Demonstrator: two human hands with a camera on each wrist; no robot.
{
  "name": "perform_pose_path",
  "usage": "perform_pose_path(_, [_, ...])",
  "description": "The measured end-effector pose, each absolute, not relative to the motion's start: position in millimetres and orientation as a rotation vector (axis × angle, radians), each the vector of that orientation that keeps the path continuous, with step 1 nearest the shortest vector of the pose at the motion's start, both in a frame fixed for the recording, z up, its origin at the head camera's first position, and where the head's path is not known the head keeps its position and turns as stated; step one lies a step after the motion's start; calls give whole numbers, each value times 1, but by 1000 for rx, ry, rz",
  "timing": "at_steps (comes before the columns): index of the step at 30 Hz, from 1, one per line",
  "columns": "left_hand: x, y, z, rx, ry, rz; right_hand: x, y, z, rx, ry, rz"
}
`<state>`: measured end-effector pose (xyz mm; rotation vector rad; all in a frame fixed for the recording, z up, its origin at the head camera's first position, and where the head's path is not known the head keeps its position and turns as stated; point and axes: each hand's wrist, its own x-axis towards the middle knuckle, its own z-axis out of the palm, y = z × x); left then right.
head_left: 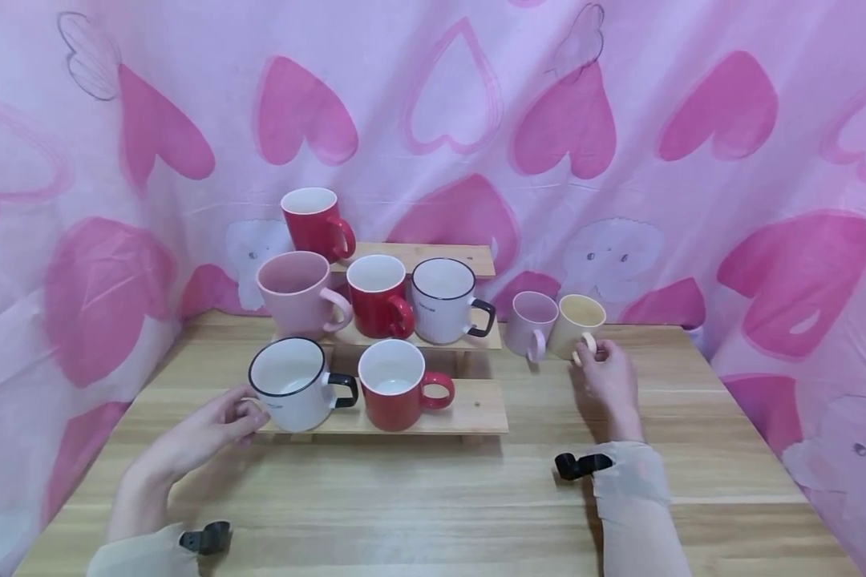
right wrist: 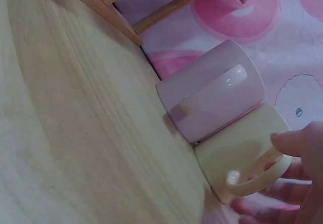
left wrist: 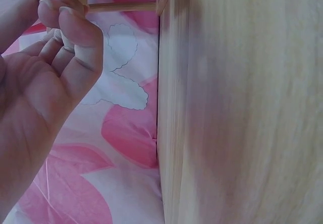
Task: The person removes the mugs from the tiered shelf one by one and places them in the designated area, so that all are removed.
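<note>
My right hand (head_left: 609, 381) pinches the handle of a pale yellow mug (head_left: 570, 330) standing upright on the table. In the right wrist view the thumb lies on the top of that handle and the other fingers are beyond it. A pale pink mug (right wrist: 212, 90) stands against the yellow one. On the left, my left hand (head_left: 209, 429) has its fingers curled at the left end of the lowest board of a wooden tiered rack (head_left: 476, 409), holding that end. Beside it on that board are a white black-rimmed mug (head_left: 292, 401) and a red mug (head_left: 393, 401).
On the middle tier stand a large pink mug (head_left: 296, 304), a red mug (head_left: 375, 300) and a white mug (head_left: 440, 308) with a black handle. Another red mug (head_left: 312, 228) is on the top tier. A pink heart-patterned curtain (head_left: 433, 96) hangs behind the wooden table (head_left: 418, 505).
</note>
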<state>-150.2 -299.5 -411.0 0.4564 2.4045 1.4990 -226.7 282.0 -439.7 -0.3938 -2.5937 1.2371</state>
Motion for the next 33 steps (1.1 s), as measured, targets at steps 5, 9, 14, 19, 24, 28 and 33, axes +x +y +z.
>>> perform_pose_path(5, [-154,-296,-409,471,2415,1484,-218,286,-427,-366,-2680,1271])
perform_pose_path(9, [-153,-298,-406,483,2427,1475,-214,284,-415,-350,-2711,1294])
perform_pose_path(14, [-149,-301,-407,478,2415,1485,-210,280,-396,-296,-2744,1211])
perform_pose_path(19, [-147,-301,-409,518,2380,1519,-201,276,-376,-165,-2683,1112])
perform_pose_path(24, [-150,-299,-409,527,2390,1507,-194,268,-359,-63,-2484,1080])
perform_pose_path(28, [-150,-299,-409,481,2417,1470,-188,257,-347,-35,-2337,1054])
perform_pose_path(33, [-148,-300,-410,448,2430,1453,-184,239,-337,70,-2266,1033])
